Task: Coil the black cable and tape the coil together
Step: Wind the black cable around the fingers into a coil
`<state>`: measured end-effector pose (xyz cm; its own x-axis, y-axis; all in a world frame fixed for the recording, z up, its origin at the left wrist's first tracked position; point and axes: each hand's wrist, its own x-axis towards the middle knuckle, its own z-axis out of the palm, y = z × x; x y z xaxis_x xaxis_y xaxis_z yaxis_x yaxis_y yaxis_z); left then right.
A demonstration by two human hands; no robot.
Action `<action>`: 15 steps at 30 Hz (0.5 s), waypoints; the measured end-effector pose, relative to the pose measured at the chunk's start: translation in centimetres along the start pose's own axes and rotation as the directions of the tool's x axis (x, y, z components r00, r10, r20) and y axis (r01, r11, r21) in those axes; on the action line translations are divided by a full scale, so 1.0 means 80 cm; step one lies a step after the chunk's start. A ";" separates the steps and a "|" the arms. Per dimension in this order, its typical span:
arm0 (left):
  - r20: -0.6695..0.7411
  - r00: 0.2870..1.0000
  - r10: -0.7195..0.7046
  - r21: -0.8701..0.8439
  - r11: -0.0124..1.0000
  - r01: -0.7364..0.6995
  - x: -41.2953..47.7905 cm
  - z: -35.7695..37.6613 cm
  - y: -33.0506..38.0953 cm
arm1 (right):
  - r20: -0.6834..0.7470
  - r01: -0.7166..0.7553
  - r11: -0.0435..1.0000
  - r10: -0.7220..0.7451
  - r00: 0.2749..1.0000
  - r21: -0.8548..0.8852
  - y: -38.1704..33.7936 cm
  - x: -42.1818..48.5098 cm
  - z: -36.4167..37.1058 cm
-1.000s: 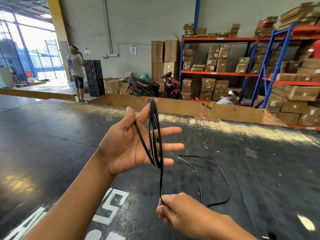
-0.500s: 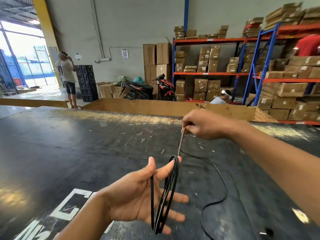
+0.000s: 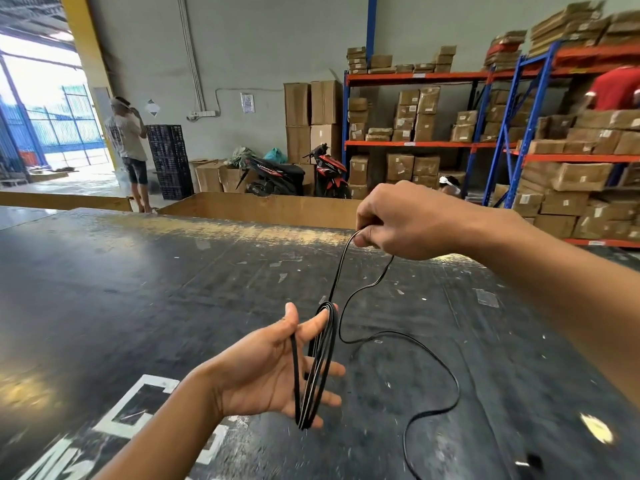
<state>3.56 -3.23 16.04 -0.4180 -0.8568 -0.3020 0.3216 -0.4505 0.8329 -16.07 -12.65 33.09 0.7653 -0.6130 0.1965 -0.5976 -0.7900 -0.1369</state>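
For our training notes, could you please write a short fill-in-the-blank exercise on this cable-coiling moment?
1. The coil of black cable hangs around the fingers of the ____ hand.
2. The right hand pinches the cable ____ the coil.
3. The loose cable trails over the ____ table.

Missing words: left; above; black

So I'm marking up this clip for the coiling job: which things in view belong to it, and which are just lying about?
Part of the job:
- black cable, loose end trailing over the table
- coil looped around the left hand
- right hand, pinching the cable

Just around:
- motorbikes
- cardboard boxes on the racks
- black crates
- bystander

No tape is visible.
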 end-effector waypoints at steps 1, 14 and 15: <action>-0.017 1.000 0.011 -0.014 1.000 -0.011 0.000 -0.002 0.002 | 0.009 0.002 1.000 -0.002 1.000 0.018 -0.005 -0.005 -0.001; -0.073 0.967 0.246 -0.049 0.967 -0.250 -0.007 -0.014 0.058 | 0.227 -0.124 0.881 0.020 0.974 0.457 -0.055 -0.094 0.101; -0.078 0.964 0.253 -0.045 0.965 -0.257 -0.006 -0.013 0.060 | 0.248 -0.145 0.862 0.023 0.969 0.486 -0.057 -0.098 0.112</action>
<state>6.22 -5.23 19.73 -0.2557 -0.9597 -0.1165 0.4561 -0.2260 0.8608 -17.17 -4.34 23.48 0.7865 -0.6153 -0.0534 -0.5097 -0.5978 -0.6188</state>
